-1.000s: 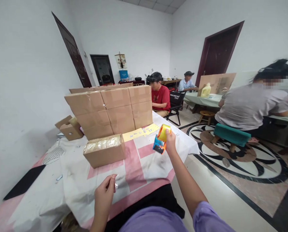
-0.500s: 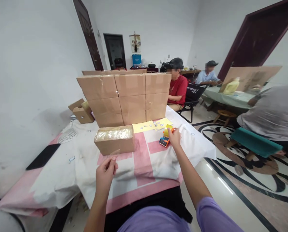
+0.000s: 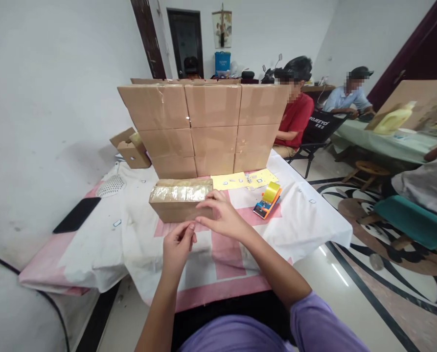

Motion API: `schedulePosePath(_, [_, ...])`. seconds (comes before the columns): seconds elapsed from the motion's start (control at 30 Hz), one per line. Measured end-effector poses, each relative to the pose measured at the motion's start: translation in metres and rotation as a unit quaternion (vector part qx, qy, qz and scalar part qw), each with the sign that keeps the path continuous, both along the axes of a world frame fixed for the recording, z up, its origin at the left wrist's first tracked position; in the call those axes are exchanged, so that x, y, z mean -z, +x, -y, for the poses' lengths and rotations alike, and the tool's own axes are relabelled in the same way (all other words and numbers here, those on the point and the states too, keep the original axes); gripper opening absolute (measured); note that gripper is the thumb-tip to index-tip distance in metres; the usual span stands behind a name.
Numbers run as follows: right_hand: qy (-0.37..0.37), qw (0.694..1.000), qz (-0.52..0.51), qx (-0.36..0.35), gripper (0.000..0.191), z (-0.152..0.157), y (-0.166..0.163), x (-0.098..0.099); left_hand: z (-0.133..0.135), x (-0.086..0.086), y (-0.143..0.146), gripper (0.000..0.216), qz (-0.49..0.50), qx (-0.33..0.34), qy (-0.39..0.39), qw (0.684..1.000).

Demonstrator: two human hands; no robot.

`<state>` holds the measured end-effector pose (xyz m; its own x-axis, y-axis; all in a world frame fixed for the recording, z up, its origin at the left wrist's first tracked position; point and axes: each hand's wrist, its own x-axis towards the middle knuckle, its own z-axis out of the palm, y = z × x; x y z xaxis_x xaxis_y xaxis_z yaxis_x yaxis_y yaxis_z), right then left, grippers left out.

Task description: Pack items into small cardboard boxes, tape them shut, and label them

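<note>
Your left hand [image 3: 177,243] pinches shut, contents unclear, as your right hand [image 3: 221,215], loosely open, touches the box [image 3: 170,211] just ahead, its top seemingly taped already; the dispenser [image 3: 267,201] lies idle on the tabletop [image 3: 137,239] to the right.

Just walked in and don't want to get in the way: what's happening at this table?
A person in purple has both hands at a small carton with a shiny top: the right hand touches its front edge, the left hand is pinched shut just below. A tape dispenser lies apart on the cloth; stacked cartons stand behind.
</note>
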<state>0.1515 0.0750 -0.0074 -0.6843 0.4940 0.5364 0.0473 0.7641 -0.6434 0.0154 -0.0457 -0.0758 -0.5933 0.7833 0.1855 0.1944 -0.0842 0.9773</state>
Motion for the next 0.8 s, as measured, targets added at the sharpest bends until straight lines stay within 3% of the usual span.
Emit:
schedulePosePath(0.07, [0.039,0.998,0.05,-0.016,0.003,0.004,-0.009,-0.006,0.0,0.003,0.002,0.037,-0.006,-0.003,-0.013,1.0])
schedulePosePath(0.23, [0.111,0.993,0.039,0.007,0.013,0.003,-0.011,-0.011,0.002,0.003,-0.009,0.056,0.051,0.003,-0.051,0.997])
schedulePosePath(0.37, [0.067,0.991,-0.069,0.089,0.013,-0.017,0.001,-0.031,0.009,0.003,-0.039,0.068,0.095,-0.026,-0.064,0.993])
schedulePosePath(0.43, [0.039,0.993,-0.073,0.083,0.016,-0.03,0.002,-0.048,0.015,0.003,-0.051,0.062,0.083,-0.077,-0.05,0.992])
schedulePosePath(0.6, [-0.017,0.999,-0.012,-0.037,0.022,-0.064,-0.041,-0.075,0.016,-0.013,-0.06,0.057,-0.02,-0.166,0.042,0.985])
schedulePosePath(0.7, [-0.031,0.998,0.058,-0.024,0.019,-0.086,-0.088,-0.07,-0.001,-0.023,-0.063,0.057,-0.122,-0.157,0.07,0.977])
schedulePosePath(0.8, [-0.044,0.983,0.175,0.03,0.017,-0.106,-0.123,-0.053,-0.024,-0.022,-0.073,0.049,-0.261,-0.092,-0.005,0.961])
